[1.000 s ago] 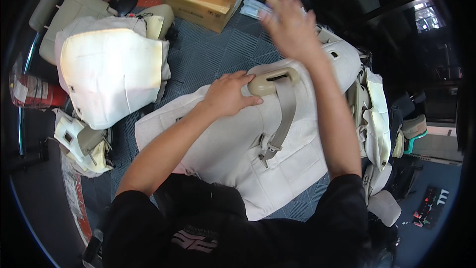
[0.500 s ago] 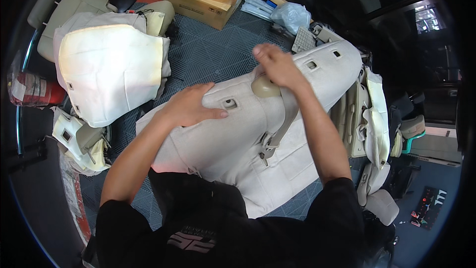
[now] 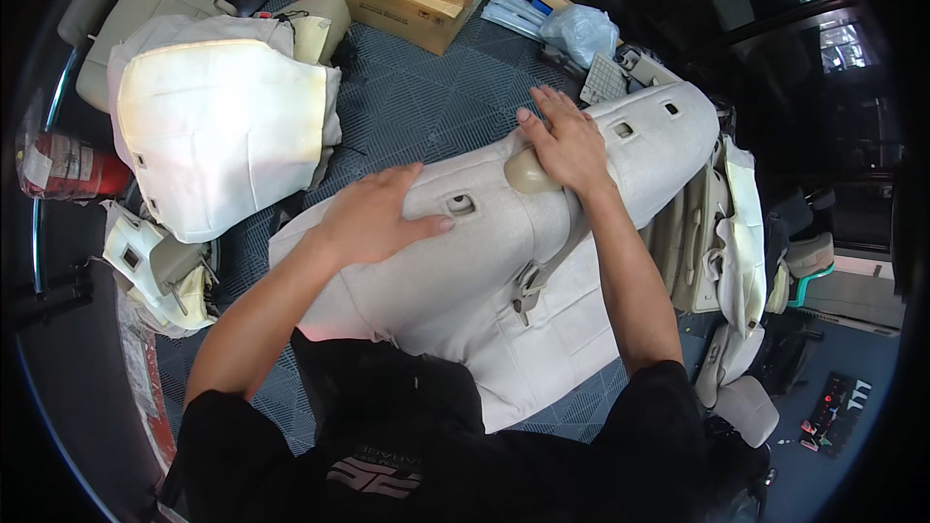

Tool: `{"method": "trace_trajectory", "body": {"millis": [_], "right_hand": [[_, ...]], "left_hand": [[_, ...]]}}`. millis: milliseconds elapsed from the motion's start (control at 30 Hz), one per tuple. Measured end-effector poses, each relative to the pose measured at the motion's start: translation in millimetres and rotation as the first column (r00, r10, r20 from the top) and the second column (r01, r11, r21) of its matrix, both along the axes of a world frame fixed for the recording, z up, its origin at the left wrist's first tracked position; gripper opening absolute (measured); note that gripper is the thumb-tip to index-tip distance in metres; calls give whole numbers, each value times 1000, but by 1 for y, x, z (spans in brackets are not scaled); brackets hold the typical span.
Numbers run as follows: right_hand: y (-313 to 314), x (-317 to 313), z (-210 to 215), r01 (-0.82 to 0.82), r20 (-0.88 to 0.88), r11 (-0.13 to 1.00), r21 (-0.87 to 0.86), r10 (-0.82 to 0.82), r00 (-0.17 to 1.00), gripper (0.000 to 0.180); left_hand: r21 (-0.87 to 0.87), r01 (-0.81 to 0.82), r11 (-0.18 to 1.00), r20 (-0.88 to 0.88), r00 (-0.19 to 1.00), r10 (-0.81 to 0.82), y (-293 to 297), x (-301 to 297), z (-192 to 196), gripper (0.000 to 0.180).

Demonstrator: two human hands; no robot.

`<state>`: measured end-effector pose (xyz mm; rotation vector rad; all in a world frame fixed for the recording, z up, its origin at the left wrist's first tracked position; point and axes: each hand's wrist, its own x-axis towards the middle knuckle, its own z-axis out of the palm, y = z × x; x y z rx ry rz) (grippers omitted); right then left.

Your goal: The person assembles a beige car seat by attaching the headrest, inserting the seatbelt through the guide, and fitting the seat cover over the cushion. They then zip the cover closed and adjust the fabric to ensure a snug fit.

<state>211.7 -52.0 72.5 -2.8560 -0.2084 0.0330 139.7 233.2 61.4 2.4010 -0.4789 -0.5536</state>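
A long car seat backrest in a light grey fabric cover [image 3: 436,271] lies slantwise in front of me. Along its upper edge are several small square holes, and a smooth beige plastic cap [image 3: 533,172] sits near its middle. My left hand [image 3: 373,218] rests flat on the fabric left of one hole, thumb and fingers apart. Just right of the cap, my right hand [image 3: 570,143] lies spread on the cover, palm down. A grey seat belt strap [image 3: 562,250] runs down from the cap to a buckle-like fitting [image 3: 526,292].
Another seat draped with a pale cover [image 3: 223,136] stands at the left, near a red fire extinguisher [image 3: 82,169]. Cardboard boxes [image 3: 407,0] and a plastic bag [image 3: 581,34] sit at the back. More seat parts [image 3: 697,242] stand at the right.
My right hand has come down from above the cap onto the cover at its right, its fingers now stretched out. The left hand stays at nearly the same spot.
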Motion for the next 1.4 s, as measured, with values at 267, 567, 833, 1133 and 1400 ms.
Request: {"method": "trace_trajectory", "body": {"millis": [267, 567, 833, 1133, 1400], "right_hand": [[-123, 42, -7, 119, -142, 991, 65, -109, 984, 55], [-131, 43, -28, 79, -22, 995, -62, -81, 996, 47], [-183, 49, 30, 377, 93, 884, 276, -415, 905, 60], [-198, 8, -53, 206, 280, 977, -57, -183, 942, 50], [-185, -19, -34, 242, 201, 959, -146, -211, 956, 61]], "left_hand": [[208, -20, 978, 97, 995, 0, 10, -31, 16, 97], [211, -56, 976, 181, 983, 17, 16, -40, 20, 98], [123, -336, 934, 164, 935, 315, 70, -86, 27, 62], [-205, -513, 834, 173, 819, 546, 92, -117, -17, 56], [-218, -521, 825, 132, 822, 554, 94, -120, -10, 60]]}}
